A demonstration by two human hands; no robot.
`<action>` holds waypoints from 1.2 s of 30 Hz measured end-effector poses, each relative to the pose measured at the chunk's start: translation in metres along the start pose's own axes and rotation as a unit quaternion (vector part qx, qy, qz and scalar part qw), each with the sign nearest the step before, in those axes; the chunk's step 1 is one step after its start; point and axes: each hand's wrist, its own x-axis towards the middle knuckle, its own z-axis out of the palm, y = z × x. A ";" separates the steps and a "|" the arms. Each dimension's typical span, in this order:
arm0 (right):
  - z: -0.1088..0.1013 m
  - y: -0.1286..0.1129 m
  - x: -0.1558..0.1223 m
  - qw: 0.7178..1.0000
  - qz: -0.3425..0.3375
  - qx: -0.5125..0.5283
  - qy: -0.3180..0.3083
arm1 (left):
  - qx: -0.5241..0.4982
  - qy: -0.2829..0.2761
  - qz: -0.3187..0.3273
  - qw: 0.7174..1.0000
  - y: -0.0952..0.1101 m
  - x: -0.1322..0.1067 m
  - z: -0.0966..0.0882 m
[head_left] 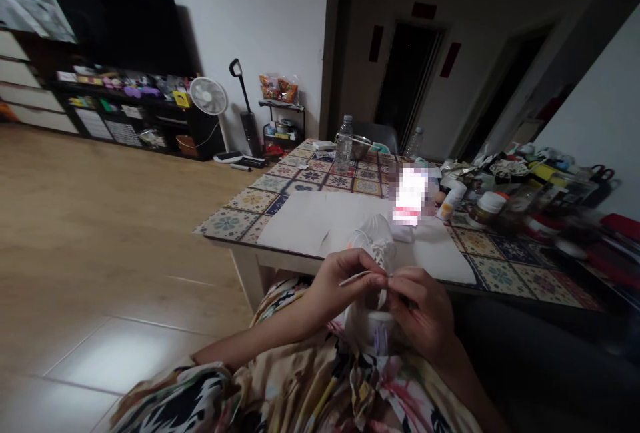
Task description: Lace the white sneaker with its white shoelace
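Carefully, the person is working over a tile-patterned desk (505, 263) spread with a white cloth sheet (320, 223). A white fabric bundle (375, 240) is sitting just behind the left hand (345, 283) and right hand (420, 306), which are pinching a thin pale stick (356, 278) together at the fingertips. A loosening pinch could be dropping the stick into the floral-patterned lap (320, 386).

White is shown on the cloth bundle (375, 240), while blue-and-cream mosaic tiles pattern the counter (500, 253) and bold multicoloured prints are splashed across the garment (320, 380)!
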 end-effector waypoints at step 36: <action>-0.034 0.055 -0.006 0.912 0.305 0.191 -0.196 | 0.221 -0.136 -0.059 0.964 -0.032 0.028 -0.069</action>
